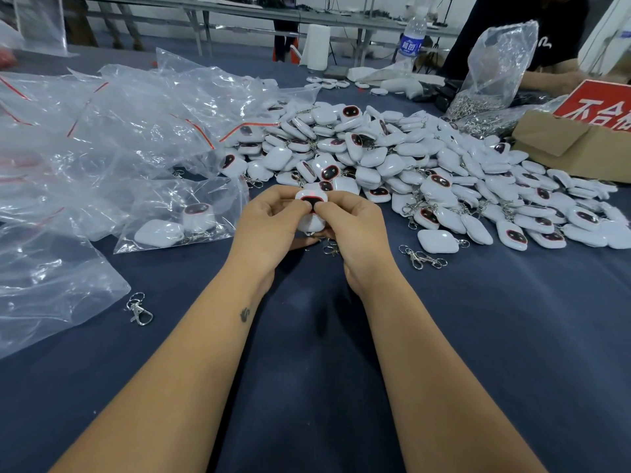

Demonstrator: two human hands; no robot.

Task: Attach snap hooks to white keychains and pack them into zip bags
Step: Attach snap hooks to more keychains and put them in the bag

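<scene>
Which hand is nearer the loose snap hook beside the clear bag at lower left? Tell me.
Left. The left hand grips the white keychain up and to the right of that snap hook; the right hand grips the same keychain from the far side, farther off.

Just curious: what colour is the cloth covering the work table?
Dark navy blue table cloth, plain and unpatterned; the head view, the only one, shows it.

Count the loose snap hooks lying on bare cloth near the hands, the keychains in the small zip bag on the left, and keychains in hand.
Loose snap hooks on bare cloth: 2, one left, one right
White keychains in the small zip bag: 2
Keychain held by left hand and right hand: 1
Total: 5
</scene>
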